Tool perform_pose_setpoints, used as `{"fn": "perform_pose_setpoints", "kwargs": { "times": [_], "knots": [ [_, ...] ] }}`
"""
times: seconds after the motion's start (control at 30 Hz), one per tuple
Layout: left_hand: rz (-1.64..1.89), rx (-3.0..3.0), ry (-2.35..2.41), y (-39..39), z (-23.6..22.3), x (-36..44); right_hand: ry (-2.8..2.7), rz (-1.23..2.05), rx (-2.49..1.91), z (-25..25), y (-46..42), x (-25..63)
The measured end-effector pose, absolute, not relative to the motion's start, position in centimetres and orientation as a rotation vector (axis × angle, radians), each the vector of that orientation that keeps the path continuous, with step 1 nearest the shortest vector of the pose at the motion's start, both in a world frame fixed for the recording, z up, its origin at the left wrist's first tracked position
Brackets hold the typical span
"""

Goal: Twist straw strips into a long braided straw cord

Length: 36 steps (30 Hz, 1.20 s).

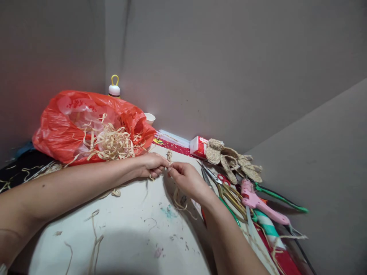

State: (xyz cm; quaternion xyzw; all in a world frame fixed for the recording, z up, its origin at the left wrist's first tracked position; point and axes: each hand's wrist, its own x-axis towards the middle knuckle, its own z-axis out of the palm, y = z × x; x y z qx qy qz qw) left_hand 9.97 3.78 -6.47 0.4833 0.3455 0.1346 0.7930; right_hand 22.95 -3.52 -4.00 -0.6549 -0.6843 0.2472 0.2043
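Observation:
My left hand (151, 165) and my right hand (186, 178) meet over the white table (129, 229), fingers pinched together on a thin braid of pale straw (169, 156) that sticks up between them. More loose straw strands (180, 201) hang and curl below my right hand. Both hands are closed on the straw.
A red plastic bag (65, 126) full of straw strips lies at the back left, with a white bottle (114, 88) and a paper cup (149, 118) behind it. To the right lie woven straw pieces (232, 160), scissors (226, 187), a pink glue gun (258, 202) and a red-white box (198, 146).

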Motion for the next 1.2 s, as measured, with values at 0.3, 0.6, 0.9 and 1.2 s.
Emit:
{"fn": "perform_pose_setpoints", "kwargs": {
  "times": [0.3,0.6,0.9,1.2],
  "knots": [
    [0.323,0.979,0.721,3.6,-6.5,10.1,-2.281,0.212,-2.111,-3.2,-5.5,19.8],
    [0.321,1.043,0.742,3.8,-6.7,9.9,-2.724,0.982,-1.433,-0.2,-9.7,16.2],
    [0.301,1.08,0.658,4.2,-7.1,9.7,-1.571,0.851,-1.681,-0.9,-4.5,24.7],
    [0.267,1.15,0.576,4.0,-6.7,9.5,-1.23,1.417,-1.537,-5.1,-2.6,24.4]
  ]
}}
